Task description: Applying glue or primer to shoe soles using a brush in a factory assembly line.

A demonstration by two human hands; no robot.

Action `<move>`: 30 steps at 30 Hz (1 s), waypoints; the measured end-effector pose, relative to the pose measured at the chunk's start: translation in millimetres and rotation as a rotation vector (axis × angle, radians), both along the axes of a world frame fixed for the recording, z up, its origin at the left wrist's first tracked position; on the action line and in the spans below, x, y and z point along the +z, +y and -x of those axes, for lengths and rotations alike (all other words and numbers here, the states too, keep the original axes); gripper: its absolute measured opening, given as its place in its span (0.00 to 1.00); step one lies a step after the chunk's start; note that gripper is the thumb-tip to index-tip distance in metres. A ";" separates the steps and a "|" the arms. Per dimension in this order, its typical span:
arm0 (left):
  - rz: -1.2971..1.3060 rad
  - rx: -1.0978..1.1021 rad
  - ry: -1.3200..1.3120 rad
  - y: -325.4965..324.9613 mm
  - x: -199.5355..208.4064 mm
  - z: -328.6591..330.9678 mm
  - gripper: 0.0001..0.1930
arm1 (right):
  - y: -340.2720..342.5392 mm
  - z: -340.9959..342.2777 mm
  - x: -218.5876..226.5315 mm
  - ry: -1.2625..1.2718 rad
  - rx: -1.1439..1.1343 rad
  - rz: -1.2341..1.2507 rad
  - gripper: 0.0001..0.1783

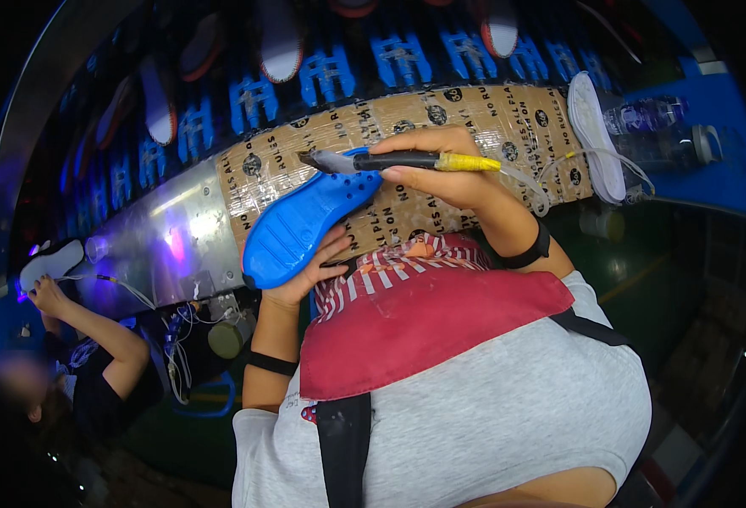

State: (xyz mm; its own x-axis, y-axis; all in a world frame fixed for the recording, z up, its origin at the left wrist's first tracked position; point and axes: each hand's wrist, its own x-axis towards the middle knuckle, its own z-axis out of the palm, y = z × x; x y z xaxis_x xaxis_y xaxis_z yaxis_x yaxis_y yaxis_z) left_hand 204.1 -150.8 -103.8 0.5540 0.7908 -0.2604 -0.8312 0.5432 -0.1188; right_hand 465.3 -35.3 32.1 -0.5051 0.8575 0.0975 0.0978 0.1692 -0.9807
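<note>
A blue shoe sole (297, 230) with small holes toward its far end lies tilted over the cardboard. My left hand (309, 275) supports it from below at its near end, closed on it, with fingertips showing along its right edge. In my right hand (436, 169) is a glue brush (403, 161) with a black handle and yellow tape, gripped between thumb and fingers. Its pale bristles are over the holed end of the sole; whether they touch it I cannot tell. A thin clear tube runs from the handle's end to the right.
Printed cardboard (259, 186) covers the bench before me. A white sole (595, 135) and plastic bottles (652, 127) are at the right. Blue racks (326, 76) carrying shoes line the far side. At the left, a co-worker's hand (47, 296) holds a white sole (51, 262).
</note>
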 end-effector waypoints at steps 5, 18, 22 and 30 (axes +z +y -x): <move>-0.161 -0.116 -0.085 3.3 9.6 8.1 0.52 | -0.6 0.0 2.3 -0.046 -0.051 -0.060 0.15; -0.420 0.393 -0.044 49.4 41.1 -42.8 0.44 | -10.4 28.1 38.5 0.163 -0.055 -0.012 0.12; -0.469 0.459 -0.006 59.0 57.7 -64.4 0.44 | -8.5 53.7 45.6 0.097 -0.113 -0.410 0.11; -0.479 0.503 0.147 66.4 63.8 -74.5 0.44 | -13.1 94.0 31.8 -0.370 -0.248 -0.872 0.10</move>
